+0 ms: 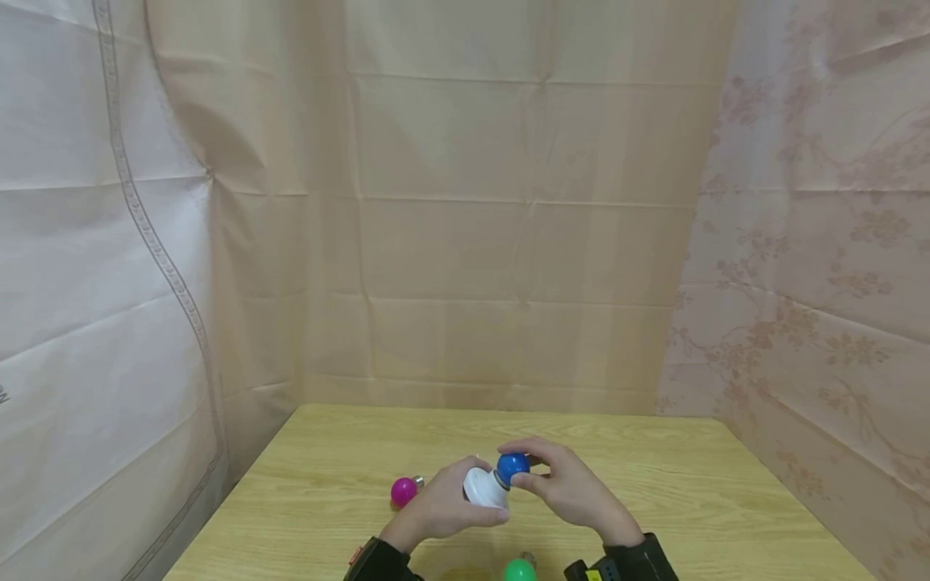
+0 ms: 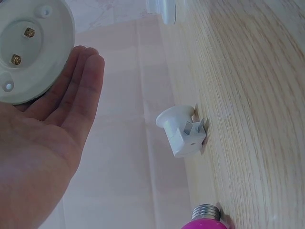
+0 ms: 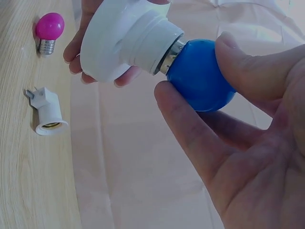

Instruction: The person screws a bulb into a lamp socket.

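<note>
My left hand (image 1: 452,499) grips a round white lamp holder (image 1: 483,489) by its base. In the left wrist view the underside of that lamp holder (image 2: 52,62) shows two brass screws. My right hand (image 1: 570,484) pinches a blue light bulb (image 1: 513,466) between thumb and fingers. Seen from the right wrist, the blue bulb (image 3: 198,78) points its metal base into the mouth of the lamp holder (image 3: 145,40). A strip of the metal thread (image 3: 171,57) still shows between them. Both hands are raised over the table.
A magenta bulb (image 1: 404,491) lies on the wooden table (image 1: 349,436) left of my hands. Close to the near edge is a green bulb (image 1: 520,570). A white plug-in bulb socket (image 3: 48,112) with metal prongs lies near the magenta bulb. Cloth curtains (image 1: 508,242) surround the table.
</note>
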A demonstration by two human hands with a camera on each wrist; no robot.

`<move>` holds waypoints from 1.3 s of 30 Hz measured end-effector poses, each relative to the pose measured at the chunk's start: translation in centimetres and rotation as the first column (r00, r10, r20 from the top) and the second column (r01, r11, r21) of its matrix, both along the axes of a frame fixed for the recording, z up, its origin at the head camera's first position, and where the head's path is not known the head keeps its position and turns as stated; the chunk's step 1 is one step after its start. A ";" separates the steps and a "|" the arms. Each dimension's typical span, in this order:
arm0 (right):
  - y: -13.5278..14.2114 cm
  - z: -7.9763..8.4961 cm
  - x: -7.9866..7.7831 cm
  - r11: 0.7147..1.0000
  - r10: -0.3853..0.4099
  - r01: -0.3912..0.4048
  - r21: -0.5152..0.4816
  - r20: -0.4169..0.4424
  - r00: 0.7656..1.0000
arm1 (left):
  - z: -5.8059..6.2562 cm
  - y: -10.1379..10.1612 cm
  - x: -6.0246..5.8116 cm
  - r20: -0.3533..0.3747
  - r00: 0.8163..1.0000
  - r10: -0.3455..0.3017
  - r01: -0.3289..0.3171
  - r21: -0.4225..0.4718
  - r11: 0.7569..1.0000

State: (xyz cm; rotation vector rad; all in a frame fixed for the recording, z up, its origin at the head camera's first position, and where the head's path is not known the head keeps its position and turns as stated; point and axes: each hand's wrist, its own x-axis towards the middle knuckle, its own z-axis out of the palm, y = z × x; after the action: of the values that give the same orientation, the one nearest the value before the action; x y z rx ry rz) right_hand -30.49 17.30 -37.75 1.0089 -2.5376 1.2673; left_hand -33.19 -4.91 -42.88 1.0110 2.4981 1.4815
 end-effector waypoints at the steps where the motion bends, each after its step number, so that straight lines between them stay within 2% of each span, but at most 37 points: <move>1: 0.0 0.0 0.0 1.000 0.002 -0.002 -0.006 0.005 1.000 | 0.0 0.0 0.0 0.005 1.000 0.000 0.000 0.000 1.000; 5: 0.0 0.0 0.0 0.999 0.028 -0.026 -0.032 0.038 0.999 | 0.2 0.0 0.2 0.010 1.000 0.000 0.000 -0.001 1.000; 10: 0.1 0.1 0.2 0.994 0.096 -0.093 -0.060 0.054 0.994 | 0.3 0.0 0.3 0.008 1.000 0.008 -0.008 0.002 1.000; 16: -0.2 1.6 1.5 0.980 0.182 -0.177 -0.085 0.044 0.982 | 0.1 0.0 0.1 0.016 1.000 0.008 -0.008 0.005 1.000; 21: -0.4 2.3 2.1 0.982 0.173 -0.169 -0.079 0.042 0.984 | 0.0 0.0 0.0 0.003 1.000 0.000 0.000 0.003 1.000; 34: -0.6 2.4 2.0 0.985 0.152 -0.147 -0.089 0.055 0.987 | -0.1 0.0 -0.1 -0.006 1.000 -0.007 0.008 0.018 1.000; 39: -0.2 0.6 0.3 0.987 0.140 -0.137 -0.090 0.032 0.990 | 0.1 0.0 0.0 -0.018 1.000 0.001 0.000 0.017 1.000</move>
State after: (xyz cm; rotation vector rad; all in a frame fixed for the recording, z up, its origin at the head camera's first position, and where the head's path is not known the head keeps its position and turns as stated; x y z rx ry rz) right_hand -30.20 17.09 -37.16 1.1711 -2.4527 1.4332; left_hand -33.19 -4.94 -42.81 1.0312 2.5023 1.5032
